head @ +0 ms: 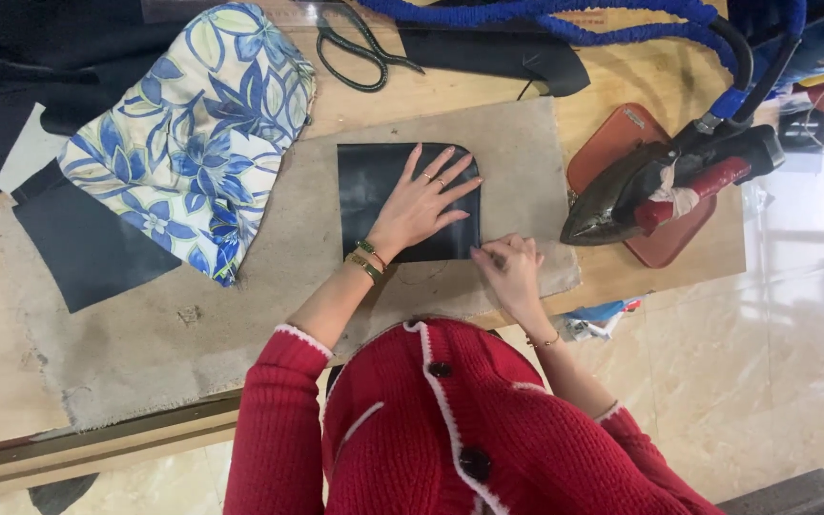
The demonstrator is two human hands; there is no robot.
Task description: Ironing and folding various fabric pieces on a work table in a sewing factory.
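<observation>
Head view, read left to right. A floral fabric piece [197, 133] in blue and cream lies over a dark cloth panel [88, 243] at the left of the table [11, 353]; both rest on a grey felt pressing mat [240, 305]. Tailor's shears [355, 48] lie at the top edge. At centre, a black fabric piece [374, 186], roughly square with one rounded upper-right corner, lies flat on the mat. The left hand [422, 205] rests on it, fingers spread and flat, pressing down without gripping. The right hand [509, 267] sits just off the piece's lower-right corner, fingertips pinched together on the fabric edge there. The piece thus lies up and to the left of the right hand and directly beneath the left, which is the nearer of the two to its middle. Its bottom edge runs left to right, toward the pinching fingers. Farther right, a steam iron [641, 191] stands on a red-brown rest [665, 248], well apart from both hands, with a blue hose [565, 24] leading away
</observation>
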